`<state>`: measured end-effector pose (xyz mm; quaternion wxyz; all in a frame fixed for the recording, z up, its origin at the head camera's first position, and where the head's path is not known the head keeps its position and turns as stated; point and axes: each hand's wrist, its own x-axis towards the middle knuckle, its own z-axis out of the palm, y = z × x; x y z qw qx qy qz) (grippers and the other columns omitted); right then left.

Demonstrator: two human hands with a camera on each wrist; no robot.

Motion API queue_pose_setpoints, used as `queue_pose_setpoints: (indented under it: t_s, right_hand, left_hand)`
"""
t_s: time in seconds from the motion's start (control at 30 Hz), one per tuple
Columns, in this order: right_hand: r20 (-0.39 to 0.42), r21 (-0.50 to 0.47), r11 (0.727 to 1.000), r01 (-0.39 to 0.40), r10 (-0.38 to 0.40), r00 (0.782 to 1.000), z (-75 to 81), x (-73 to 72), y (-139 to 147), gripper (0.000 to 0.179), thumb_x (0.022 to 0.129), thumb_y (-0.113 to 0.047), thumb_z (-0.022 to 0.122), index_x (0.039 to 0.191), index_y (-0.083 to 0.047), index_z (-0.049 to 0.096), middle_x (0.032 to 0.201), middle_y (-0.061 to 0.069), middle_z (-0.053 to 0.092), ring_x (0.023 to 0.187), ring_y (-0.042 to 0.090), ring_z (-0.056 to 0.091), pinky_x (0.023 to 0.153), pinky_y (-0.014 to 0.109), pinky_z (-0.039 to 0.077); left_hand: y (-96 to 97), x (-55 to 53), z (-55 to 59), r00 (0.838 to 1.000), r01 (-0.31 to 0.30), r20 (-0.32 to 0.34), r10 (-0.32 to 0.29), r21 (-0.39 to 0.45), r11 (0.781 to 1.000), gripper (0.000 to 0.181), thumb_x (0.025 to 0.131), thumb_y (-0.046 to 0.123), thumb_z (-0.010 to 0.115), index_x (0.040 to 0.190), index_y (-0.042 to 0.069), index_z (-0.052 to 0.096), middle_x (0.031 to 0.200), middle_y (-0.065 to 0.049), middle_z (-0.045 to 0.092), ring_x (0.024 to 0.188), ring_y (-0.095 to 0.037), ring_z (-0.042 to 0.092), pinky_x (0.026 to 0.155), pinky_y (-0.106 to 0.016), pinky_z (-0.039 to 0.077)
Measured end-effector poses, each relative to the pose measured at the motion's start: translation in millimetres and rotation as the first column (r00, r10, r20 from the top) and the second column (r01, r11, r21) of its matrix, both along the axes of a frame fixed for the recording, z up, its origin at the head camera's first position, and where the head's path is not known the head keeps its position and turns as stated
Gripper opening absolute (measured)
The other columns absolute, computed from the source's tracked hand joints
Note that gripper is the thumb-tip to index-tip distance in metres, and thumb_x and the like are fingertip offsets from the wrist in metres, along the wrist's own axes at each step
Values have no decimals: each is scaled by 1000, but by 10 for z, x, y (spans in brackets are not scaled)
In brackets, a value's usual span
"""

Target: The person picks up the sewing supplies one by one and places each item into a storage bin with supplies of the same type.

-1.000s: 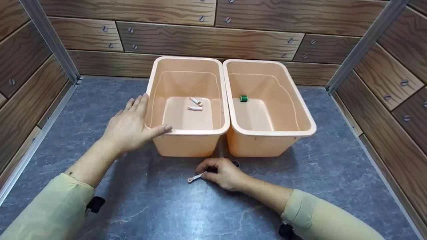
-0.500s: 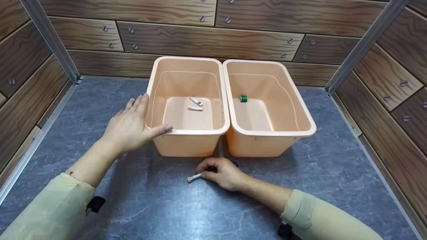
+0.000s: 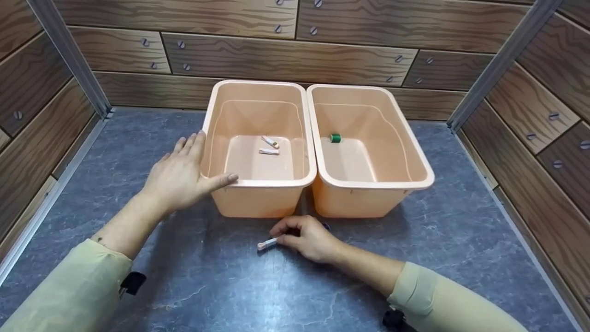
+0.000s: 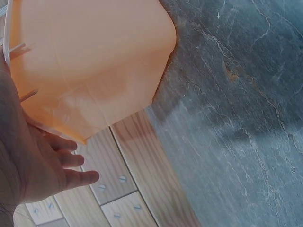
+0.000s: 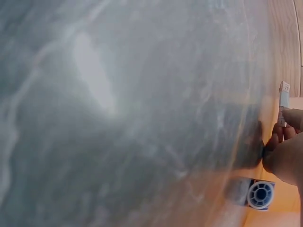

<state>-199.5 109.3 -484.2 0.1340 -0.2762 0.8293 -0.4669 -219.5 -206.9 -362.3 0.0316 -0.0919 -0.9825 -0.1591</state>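
Head view: right hand (image 3: 308, 240) pinches a small white stick (image 3: 267, 244) on the tabletop (image 3: 221, 276); left hand (image 3: 179, 175), fingers straight, rests against the left bin (image 3: 258, 198).

Right bin (image 3: 368, 185): peach plastic, upright, I see its side touching or almost touching the left bin (image 3: 258, 183). Green thread spool (image 3: 335, 137) lies on the right bin's floor near the far wall. Two small white pieces (image 3: 268, 151) lie close together on the left bin's floor. A grey-blue spool (image 5: 261, 194) lies on its side on the tabletop just in front of the bins. Grey marble-look tabletop (image 3: 461, 258). Wood-plank walls (image 3: 286, 60) on three sides, with screw heads (image 3: 179, 41). Metal posts in the left (image 3: 69, 55) and right (image 3: 500, 60) corners.
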Motion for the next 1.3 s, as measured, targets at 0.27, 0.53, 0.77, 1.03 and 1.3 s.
queue_pose_setpoints:
  t_s: [0.27,0.53,0.77,1.03,1.3]
  right_hand:
    - [13,-20,1000,-14,15,1000,196,65,-16,12,98,-11,77,109,-11,82,102,-3,78,93,11,66,82,29,55]
    - [16,-55,998,-35,36,999,280,106,-19,12,97,-10,78,108,-12,83,101,-5,77,89,9,65,78,25,54]
    - [25,-97,995,-36,39,999,369,129,-16,11,97,-10,78,107,-14,83,98,-3,76,85,10,64,73,24,53]
    - [44,-139,989,-42,48,998,402,139,7,10,97,-8,78,106,-11,82,98,4,76,85,18,64,73,22,53]
    - [23,-163,985,-55,60,998,456,138,22,11,96,-7,79,106,-10,82,98,7,76,85,13,64,73,24,54]
  left_hand:
    - [11,-8,7,1000,-2,2,2,-1,1000,134,85,95,44,167,-5,11,167,-37,22,155,-56,21,117,-73,29]
    - [20,-2,14,1000,1,2,-1,1,1000,134,85,95,45,167,-5,12,167,-36,23,155,-54,21,118,-72,30]
    - [18,6,23,1000,4,-2,-4,6,1000,132,86,94,45,168,-5,11,167,-37,24,155,-55,21,118,-72,29]
    - [17,13,12,1000,2,-5,-2,5,1000,132,86,94,46,167,-5,13,167,-36,25,154,-55,22,117,-72,31]
    - [9,2,0,1000,-4,-4,4,0,1000,133,86,94,45,167,-6,12,167,-36,23,155,-55,22,117,-72,31]
